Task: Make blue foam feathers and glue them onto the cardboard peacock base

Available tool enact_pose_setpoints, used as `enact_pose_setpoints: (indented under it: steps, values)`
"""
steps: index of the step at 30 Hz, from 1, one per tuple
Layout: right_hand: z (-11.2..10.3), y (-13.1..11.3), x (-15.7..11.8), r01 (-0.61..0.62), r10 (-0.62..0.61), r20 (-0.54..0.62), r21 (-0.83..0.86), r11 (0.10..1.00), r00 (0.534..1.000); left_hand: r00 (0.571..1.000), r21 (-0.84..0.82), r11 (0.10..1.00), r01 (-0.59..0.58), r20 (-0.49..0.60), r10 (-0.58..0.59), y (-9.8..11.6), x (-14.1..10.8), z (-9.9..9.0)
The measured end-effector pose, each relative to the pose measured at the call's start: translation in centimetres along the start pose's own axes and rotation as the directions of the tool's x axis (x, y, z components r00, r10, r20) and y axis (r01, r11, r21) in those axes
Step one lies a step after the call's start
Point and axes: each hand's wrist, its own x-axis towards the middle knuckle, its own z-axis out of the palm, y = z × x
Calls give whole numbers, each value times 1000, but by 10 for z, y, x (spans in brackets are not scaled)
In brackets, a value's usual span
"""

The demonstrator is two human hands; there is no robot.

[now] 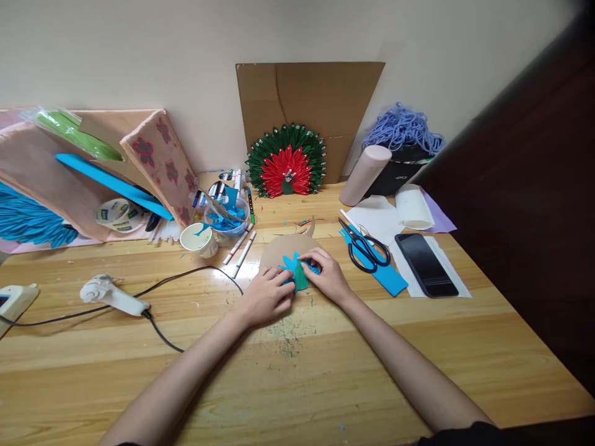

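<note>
A rounded brown cardboard piece [279, 249] lies on the table in front of me. Blue petal-shaped pieces [289, 262] fan out on its lower part, with a green cutout [302, 278] at their middle. My left hand [268, 293] rests at the left side, its fingers curled down onto the blue petals and partly covering them. From the right, my right hand [328, 274] pinches at the upper edge of the green cutout, thumb and fingertips close together. More blue petals show under the right fingers. What lies beneath both sets of fingertips is hidden.
Black-handled scissors [365, 246] lie on a blue strip [390, 279], beside a phone [425, 264]. At left are a hot glue gun [114, 296] with its cord, a paper cup [199, 240] and markers [244, 254]. A red-green fan-shaped craft [287, 162] leans on cardboard behind.
</note>
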Motion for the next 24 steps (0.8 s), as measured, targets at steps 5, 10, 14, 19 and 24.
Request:
enact_pose_setpoints:
  steps: [5, 10, 14, 19, 24]
  values:
    - [0, 0, 0, 19, -19, -1, -33, 999, 1000, 998, -64, 997, -38, -50, 35, -2, -3, 1]
    - [0, -1, 1, 19, -19, -5, -36, 999, 1000, 993, -175, 980, -91, -94, 76, -2, -4, 1]
    - [0, 1, 2, 11, -11, -5, -38, 999, 1000, 988, -224, 963, -147, -73, 134, -2, -4, 5]
    - [0, 2, 2, 5, -6, -14, -51, 999, 1000, 986, -243, 956, -163, -65, 152, -3, -4, 10]
    - [0, 2, 2, 8, -8, -2, -52, 999, 1000, 988, -270, 951, -153, -43, 147, -4, -3, 9]
